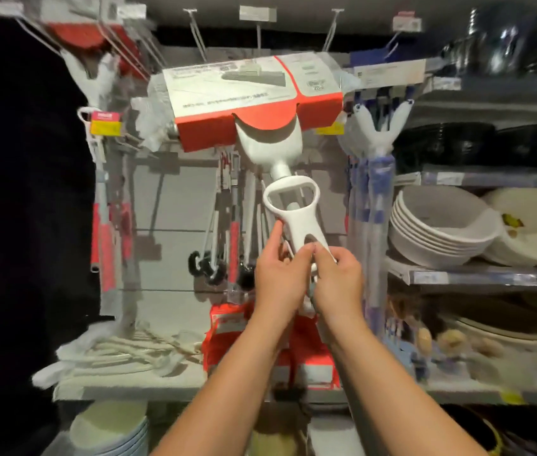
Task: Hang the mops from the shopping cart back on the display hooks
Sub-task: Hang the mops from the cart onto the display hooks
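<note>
While raised side by side, the left hand (277,281) and right hand (337,281) (fingers curled) grip the mop (270,139).

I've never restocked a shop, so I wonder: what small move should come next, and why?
Probably raise the white plastic mop with the red-and-white cardboard sleeve toward the wire hook; left grip and right grip hold its lever, and its head sits below the hook.
</note>
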Available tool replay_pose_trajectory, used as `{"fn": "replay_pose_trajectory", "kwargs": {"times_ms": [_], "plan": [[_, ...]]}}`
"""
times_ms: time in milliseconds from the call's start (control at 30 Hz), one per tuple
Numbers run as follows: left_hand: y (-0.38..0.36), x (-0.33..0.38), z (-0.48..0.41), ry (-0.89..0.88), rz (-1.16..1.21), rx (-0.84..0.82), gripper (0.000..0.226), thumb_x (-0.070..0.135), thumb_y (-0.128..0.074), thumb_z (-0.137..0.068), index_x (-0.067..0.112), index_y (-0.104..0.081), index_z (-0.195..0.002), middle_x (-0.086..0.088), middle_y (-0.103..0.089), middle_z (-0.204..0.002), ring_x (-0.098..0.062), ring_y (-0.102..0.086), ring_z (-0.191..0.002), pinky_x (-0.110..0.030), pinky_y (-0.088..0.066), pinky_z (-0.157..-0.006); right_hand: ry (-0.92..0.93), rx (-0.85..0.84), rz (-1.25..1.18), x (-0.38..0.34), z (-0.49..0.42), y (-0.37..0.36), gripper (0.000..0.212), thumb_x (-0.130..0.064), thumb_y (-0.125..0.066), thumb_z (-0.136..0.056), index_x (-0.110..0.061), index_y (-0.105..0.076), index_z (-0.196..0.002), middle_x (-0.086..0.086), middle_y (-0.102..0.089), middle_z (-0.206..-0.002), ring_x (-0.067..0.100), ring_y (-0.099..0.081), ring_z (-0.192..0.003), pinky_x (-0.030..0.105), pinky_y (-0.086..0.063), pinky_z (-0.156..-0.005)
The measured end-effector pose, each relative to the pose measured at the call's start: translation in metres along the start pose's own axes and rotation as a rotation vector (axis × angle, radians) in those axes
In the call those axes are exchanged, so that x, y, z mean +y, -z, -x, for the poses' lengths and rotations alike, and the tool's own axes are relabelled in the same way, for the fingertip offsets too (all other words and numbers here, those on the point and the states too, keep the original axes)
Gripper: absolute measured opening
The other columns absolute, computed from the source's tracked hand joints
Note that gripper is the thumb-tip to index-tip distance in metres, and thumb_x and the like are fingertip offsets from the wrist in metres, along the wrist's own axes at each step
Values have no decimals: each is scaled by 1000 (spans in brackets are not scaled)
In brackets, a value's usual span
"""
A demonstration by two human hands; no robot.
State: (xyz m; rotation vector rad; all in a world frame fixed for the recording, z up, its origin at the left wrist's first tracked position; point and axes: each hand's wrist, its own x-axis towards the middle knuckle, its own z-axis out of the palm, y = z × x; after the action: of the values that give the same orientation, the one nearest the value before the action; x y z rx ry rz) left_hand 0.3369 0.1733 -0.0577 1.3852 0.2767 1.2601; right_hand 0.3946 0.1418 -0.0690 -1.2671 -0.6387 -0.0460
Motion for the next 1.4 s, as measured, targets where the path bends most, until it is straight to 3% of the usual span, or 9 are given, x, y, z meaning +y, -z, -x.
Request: {"fn": "replay_pose_trajectory", "kwargs": {"times_ms": [67,300,433,733,867,967,1133,1267,1400], "plan": [[-7,6,-16,-67,-53,3,57,0,-60,-89,14,-45,-142,-10,-66,-111,1,-61,-74,-15,-50,-71,15,-33,-21,-4,-20,-7,21,-35,-61,-85,-20,-58,-70,6,-65,-76,26,-62,-77,41,-52,-73],[-12,25,-66,-257,-283,65,46,23,-56,-79,32,-58,-124,4,-70,-86,-15,-67,-79,-37,-55,-77,82,-148,-127,-22,-71,-37,21,-28,-59,-91,-14,-58,-75,1,-64,-73,19,-59,-69,32,-48,-65],[-6,31,-99,-355,-467,103,41,31,-51,-78,36,-53,-119,2,-71,-92,-24,-68,-88,-46,-55,-81,147,-195,-128,-35,-93,-60,21,-27,-57,-93,-13,-57,-78,5,-62,-79,11,-53,-64,13,-39,-47],[48,57,-191,-510,-813,80,44,15,-51,-90,20,-45,-134,-6,-68,-98,-25,-61,-86,-27,-37,-64,356,-267,178,-59,-140,-141,24,-25,-46,-96,-3,-54,-94,19,-60,-111,34,-56,-101,37,-41,-80],[74,68,-236,-562,-846,11,36,17,-52,-92,20,-48,-127,-6,-65,-84,-21,-58,-75,-31,-40,-59,389,-258,286,-69,-158,-185,21,-23,-44,-98,-10,-48,-81,19,-60,-110,33,-53,-93,31,-33,-70],[92,80,-273,-630,-878,-23,42,18,-52,-92,23,-45,-133,3,-56,-74,-21,-52,-73,-27,-37,-56,409,-229,284,-76,-176,-224,28,-22,-42,-98,1,-58,-98,20,-59,-112,35,-56,-98,32,-35,-71],[118,98,-326,-710,-946,-112,55,24,-51,-95,31,-31,-146,-5,-65,-97,-26,-59,-87,-31,-41,-68,465,-177,260,-85,-204,-275,26,-22,-40,-99,-6,-55,-85,22,-62,-104,27,-52,-80,34,-41,-66],[128,98,-359,-732,-876,-166,52,23,-51,-96,30,-33,-144,-3,-64,-115,-21,-61,-96,-29,-46,-75,481,-139,231,-85,-222,-300,28,-27,-39,-101,-8,-55,-89,20,-61,-103,31,-60,-80,38,-51,-63],[128,92,-391,-754,-772,-222,44,19,-50,-96,28,-40,-138,2,-61,-103,-6,-58,-80,-15,-44,-61,553,-88,294,-83,-246,-311,30,-28,-38,-101,-9,-54,-84,16,-58,-99,26,-52,-76,30,-40,-54]]}}
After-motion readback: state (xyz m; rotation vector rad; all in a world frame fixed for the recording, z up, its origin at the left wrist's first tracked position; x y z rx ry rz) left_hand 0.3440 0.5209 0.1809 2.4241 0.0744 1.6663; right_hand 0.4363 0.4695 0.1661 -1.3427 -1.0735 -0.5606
